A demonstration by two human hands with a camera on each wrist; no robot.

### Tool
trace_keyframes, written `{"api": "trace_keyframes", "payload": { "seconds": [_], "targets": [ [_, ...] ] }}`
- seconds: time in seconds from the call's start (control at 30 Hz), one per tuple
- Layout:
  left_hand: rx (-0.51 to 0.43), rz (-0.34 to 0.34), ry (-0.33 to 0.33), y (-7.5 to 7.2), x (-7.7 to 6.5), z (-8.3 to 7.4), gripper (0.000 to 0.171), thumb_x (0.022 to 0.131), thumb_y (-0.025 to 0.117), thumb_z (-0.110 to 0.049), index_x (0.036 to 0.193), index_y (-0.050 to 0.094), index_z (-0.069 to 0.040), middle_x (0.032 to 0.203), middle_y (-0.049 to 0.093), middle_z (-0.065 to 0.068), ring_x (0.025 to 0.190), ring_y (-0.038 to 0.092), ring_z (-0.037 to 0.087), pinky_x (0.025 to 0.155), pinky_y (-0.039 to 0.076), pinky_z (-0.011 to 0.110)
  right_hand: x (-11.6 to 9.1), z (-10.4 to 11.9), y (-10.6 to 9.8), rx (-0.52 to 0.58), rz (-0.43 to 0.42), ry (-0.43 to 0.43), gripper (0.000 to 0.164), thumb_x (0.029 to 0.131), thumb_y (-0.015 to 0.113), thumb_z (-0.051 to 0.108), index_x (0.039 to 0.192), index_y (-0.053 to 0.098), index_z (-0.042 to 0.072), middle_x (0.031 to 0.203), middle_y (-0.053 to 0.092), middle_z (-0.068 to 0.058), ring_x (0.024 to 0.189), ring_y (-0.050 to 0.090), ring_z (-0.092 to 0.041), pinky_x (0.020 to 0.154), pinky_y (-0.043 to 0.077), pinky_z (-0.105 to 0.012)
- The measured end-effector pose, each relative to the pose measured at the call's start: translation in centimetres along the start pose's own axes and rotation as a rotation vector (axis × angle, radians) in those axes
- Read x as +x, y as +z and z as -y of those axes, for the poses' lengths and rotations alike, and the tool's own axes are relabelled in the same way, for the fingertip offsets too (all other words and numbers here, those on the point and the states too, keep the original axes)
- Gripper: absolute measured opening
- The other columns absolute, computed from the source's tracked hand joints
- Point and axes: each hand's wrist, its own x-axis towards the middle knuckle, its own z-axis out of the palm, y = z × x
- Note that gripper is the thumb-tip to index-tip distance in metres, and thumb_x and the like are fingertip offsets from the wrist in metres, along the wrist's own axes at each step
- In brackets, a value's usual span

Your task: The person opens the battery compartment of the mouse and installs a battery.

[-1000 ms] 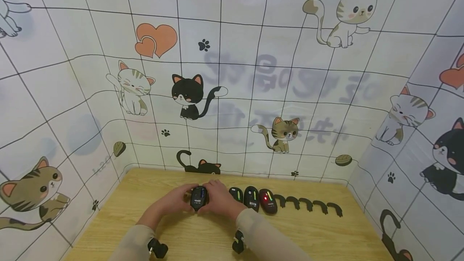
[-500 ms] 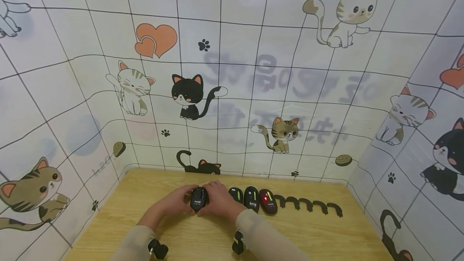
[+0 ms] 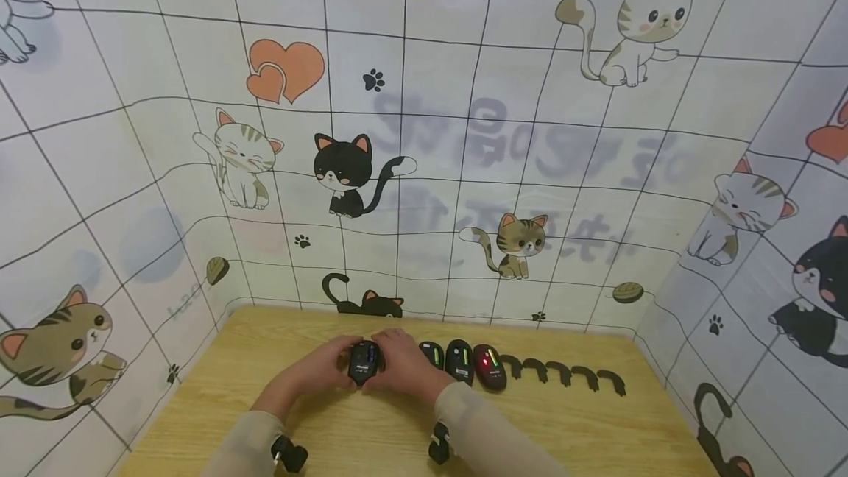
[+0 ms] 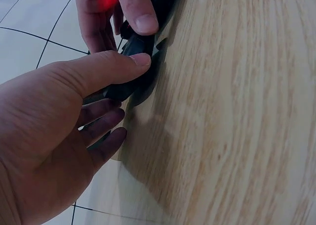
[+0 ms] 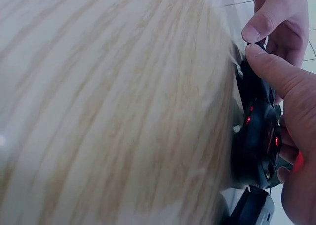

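Note:
Both hands hold a black computer mouse point(image 3: 364, 363) at the back of the wooden table, left of a row of mice. My left hand point(image 3: 324, 366) grips its left side, the thumb point(image 4: 111, 69) pressed along the near edge and the other fingers behind. My right hand point(image 3: 403, 365) grips the right side, its thumb point(image 5: 274, 69) on the near edge too. In the right wrist view the two thumb tips nearly meet over the held mouse point(image 5: 256, 81). The fingers hide much of its sides.
Right of the hands stand a black mouse point(image 3: 431, 355), another black mouse point(image 3: 459, 363) and a dark red mouse point(image 3: 490, 368) with a lit red spot. Several curved black pieces point(image 3: 559, 372) continue the row. A cat-patterned sheet point(image 3: 437, 168) encloses the table's back and sides.

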Motion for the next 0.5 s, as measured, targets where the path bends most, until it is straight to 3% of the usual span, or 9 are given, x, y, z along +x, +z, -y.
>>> {"api": "trace_keyframes", "payload": {
  "seconds": [0.27,0.5],
  "targets": [
    [0.014,-0.021,-0.010,0.2,0.1,-0.9,0.097,0.082,0.099,-0.015,0.163,0.047,0.001,0.158,0.056,0.023,0.148,0.052,0.047,0.124,0.037,0.068,-1.7,-0.8,-2.0,0.066,0.011,0.028,0.093,0.086,0.095,0.053,0.158,0.057,0.010,0.158,0.058,-0.004,0.153,0.046,-0.028,0.129,0.037,-0.052],
    [0.149,-0.110,0.009,0.0,-0.5,-2.3,0.085,0.094,0.090,-0.026,0.162,0.047,0.002,0.163,0.049,0.024,0.152,0.045,0.047,0.125,0.038,0.066,-5.5,-3.5,-4.9,0.066,-0.010,0.031,0.092,0.089,0.094,0.050,0.161,0.053,0.009,0.165,0.051,-0.009,0.158,0.040,-0.033,0.130,0.034,-0.057]
  ]
}}
